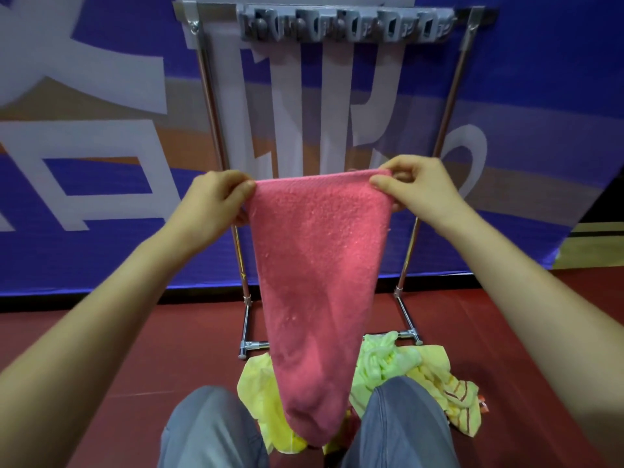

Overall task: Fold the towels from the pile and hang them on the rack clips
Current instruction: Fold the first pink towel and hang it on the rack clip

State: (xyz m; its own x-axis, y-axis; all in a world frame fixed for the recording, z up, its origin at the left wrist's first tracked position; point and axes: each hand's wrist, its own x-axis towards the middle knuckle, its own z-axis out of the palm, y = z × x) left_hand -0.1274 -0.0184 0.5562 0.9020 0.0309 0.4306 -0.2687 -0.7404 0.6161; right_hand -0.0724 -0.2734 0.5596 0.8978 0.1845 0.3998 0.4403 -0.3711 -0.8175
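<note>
A pink towel (317,265) of nubbly terry cloth hangs between the two hands, stretched flat along its top edge and narrowing to a rounded, doubled bottom that dangles between the person's grey-trousered knees (209,430). The left hand (216,197) pinches the top left corner between thumb and curled fingers; the right hand (415,187) pinches the top right corner the same way. Below the hands, on the dark red floor (135,349), lies a crumpled pile (405,363) of yellow and pale green towels, one with red stripes. Beyond the hands stands a rack (211,96) of shiny metal tubes, with a grey moulded strip of clips (347,25) along its top bar. Behind it a blue banner (101,248) bears large white characters, which I cannot read.
</note>
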